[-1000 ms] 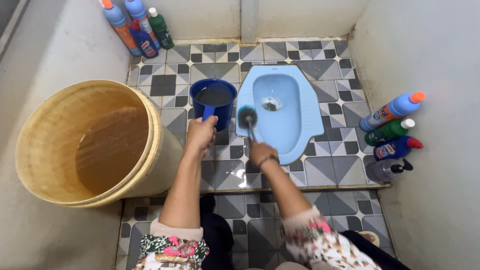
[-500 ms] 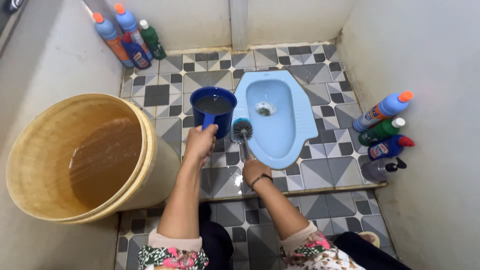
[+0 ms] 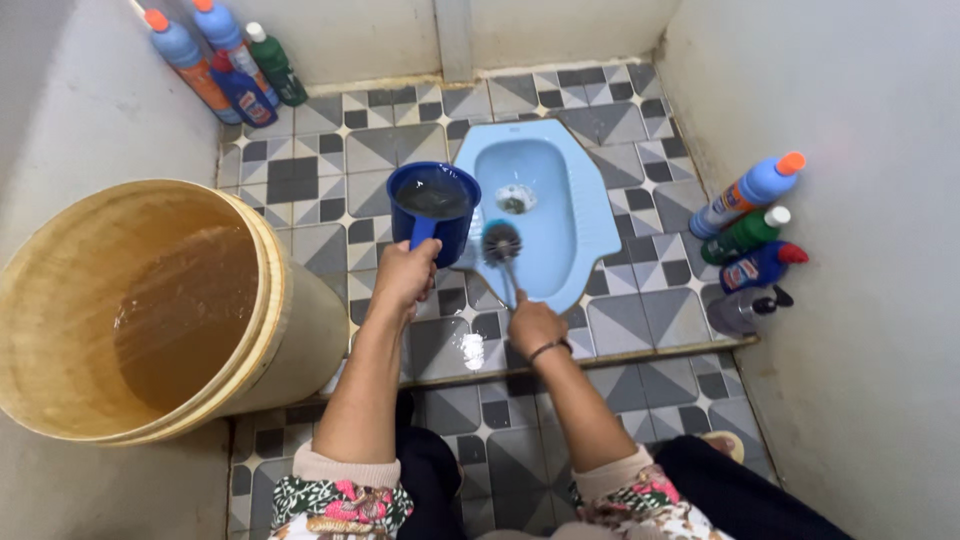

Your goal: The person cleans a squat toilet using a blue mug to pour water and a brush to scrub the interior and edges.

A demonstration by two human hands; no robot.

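Tiled home toilet stall: blue squat pan (image 3: 545,215), water bucket (image 3: 150,310).

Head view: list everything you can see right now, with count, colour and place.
Squat toilet pan: one, light blue, set in the tiled floor, centre.
Water scoop: one, dark blue, holding water, just left of the pan.
Toilet brush: one, dark bristles, head over the pan's left edge.
Large bucket: one, tan, part full of water, left.
Bottles, far left corner: three; two blue with orange caps, one green.
Bottles, right wall: four; blue, green, dark blue, clear.
Floor tiles: grey patterned.
Left hand: grip on the scoop's handle.
Right hand: grip on the brush handle.
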